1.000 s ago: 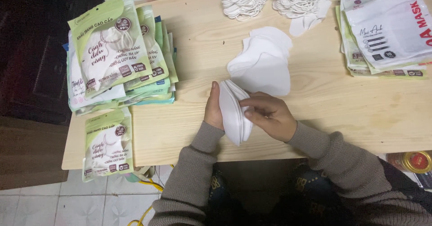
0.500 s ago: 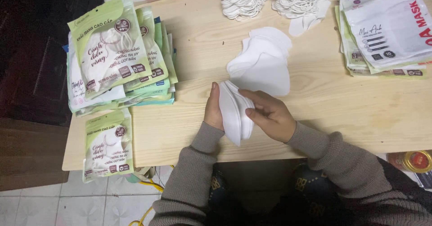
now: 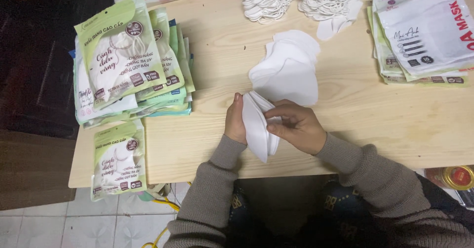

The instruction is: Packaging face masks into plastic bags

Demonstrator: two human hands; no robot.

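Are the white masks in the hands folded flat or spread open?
Folded flat: the white masks stand on edge as a thin stack, pinched between the left hand and right hand.

Bare table [image 3: 345,114] lies open right of the grip; loose white masks [image 3: 289,72] crowd just beyond it, green packet stack [image 3: 128,65] blocks the left.

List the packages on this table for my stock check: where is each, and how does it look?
Stack of pouches: table's left, flat, green and white.
Single pouch: front left corner, green, white mask inside.
Pile of pouches: far right, flat, mostly white.
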